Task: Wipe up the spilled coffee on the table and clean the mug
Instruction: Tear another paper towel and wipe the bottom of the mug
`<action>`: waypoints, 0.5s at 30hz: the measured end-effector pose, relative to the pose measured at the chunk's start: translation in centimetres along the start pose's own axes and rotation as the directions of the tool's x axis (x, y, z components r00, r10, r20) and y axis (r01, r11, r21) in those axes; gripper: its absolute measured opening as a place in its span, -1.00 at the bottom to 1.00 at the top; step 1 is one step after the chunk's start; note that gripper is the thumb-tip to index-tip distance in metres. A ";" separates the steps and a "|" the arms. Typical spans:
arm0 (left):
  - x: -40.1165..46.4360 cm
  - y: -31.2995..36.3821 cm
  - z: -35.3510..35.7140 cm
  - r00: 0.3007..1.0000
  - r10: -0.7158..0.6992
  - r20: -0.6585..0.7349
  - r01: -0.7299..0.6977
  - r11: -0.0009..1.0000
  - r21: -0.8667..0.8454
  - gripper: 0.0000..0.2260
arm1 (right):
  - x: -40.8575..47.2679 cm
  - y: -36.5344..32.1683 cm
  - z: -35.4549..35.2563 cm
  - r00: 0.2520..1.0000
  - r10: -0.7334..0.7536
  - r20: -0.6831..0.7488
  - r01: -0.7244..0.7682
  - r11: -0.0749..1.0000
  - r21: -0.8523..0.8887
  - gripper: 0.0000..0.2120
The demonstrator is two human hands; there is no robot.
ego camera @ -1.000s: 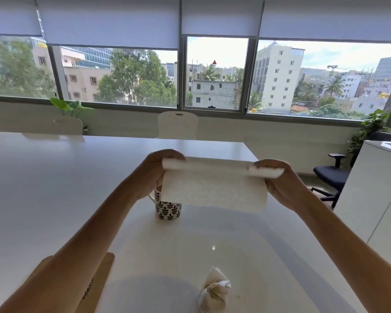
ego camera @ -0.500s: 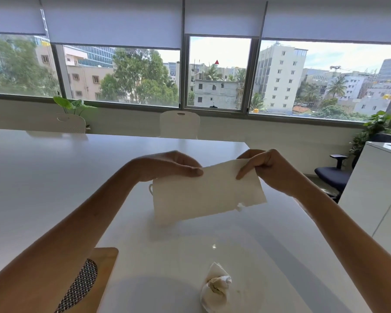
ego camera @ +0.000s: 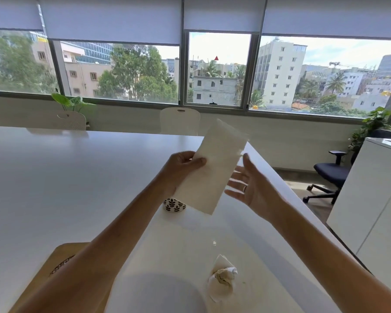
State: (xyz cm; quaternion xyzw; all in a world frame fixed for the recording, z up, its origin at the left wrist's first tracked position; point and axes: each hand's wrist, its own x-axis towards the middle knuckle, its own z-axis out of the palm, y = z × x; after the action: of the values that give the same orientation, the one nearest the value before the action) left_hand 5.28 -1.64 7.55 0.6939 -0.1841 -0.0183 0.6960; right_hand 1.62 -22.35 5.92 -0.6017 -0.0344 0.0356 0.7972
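My left hand (ego camera: 181, 168) pinches a folded white paper towel (ego camera: 215, 170) and holds it up, tilted, above the white table (ego camera: 66, 177). My right hand (ego camera: 251, 186) is just right of the towel, palm open, fingers spread, not touching it. Under the towel stands a white mug with a black leaf pattern (ego camera: 174, 205); only its lower part shows. A crumpled, coffee-stained paper towel (ego camera: 221, 280) lies on the table near me.
A wooden board with a woven mat (ego camera: 52, 267) lies at the near left under my left arm. White chairs (ego camera: 180, 120) stand at the far side. The table's right edge runs diagonally past a white cabinet (ego camera: 370, 211) and a dark office chair (ego camera: 332, 175).
Both hands held the towel by its top edge before. My right hand has let go and opened; my left hand now holds the towel alone, turned upright. The mug's base has come into view.
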 end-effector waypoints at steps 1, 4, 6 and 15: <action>-0.1 -0.2 0.3 1.000 0.008 -0.020 -0.008 1.000 -0.011 -0.88 | -0.3 0.6 0.6 0.999 -0.016 0.052 0.018 0.999 -0.036 -0.48; -0.3 -0.7 1.0 0.997 0.031 -0.068 -0.032 0.999 -0.016 -0.90 | -0.9 1.6 1.9 0.990 -0.139 0.006 0.139 0.989 -0.057 -0.85; -0.4 -0.9 1.2 0.995 0.037 -0.090 -0.041 0.998 -0.042 -0.96 | -1.0 1.7 2.2 0.976 -0.199 -0.088 0.191 0.977 -0.099 -0.89; -1.0 -1.0 -0.2 0.993 0.065 0.099 -0.044 0.980 -0.196 -0.86 | -1.0 0.8 1.4 0.949 -0.312 -0.046 0.315 0.946 0.072 -0.85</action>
State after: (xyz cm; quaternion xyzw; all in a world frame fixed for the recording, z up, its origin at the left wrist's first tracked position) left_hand 4.62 -1.18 6.39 0.6155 -0.2367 -0.0535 0.7498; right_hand 0.47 -20.90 5.49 -0.5574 -0.1146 -0.1004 0.8161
